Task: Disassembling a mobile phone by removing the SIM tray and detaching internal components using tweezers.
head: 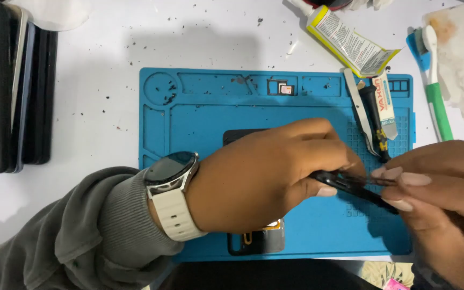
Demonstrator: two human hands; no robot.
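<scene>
Both hands, left [264, 177] & right [436, 188], pinching thin black strip [350, 185] above blue mat [189, 123], right of center. Could snap or slip if bent too hard; phone [256, 239] below.

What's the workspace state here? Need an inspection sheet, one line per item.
Surface: white tabletop peppered with dark specks; blue silicone work mat on it.
Job's things: thin black strip-shaped part held between both hands above the mat; dark opened device under the left hand, mostly hidden.
Clutter: yellow-and-white glue tube, metal tweezers, black-handled tool, green-and-white toothbrush, stained white cloth, small tray part in a mat compartment.
Grippers: left hand pinches the strip; right hand grips its other end.
Cables: nothing seen.
Surroundings: stack of dark flat devices at the left edge.
</scene>
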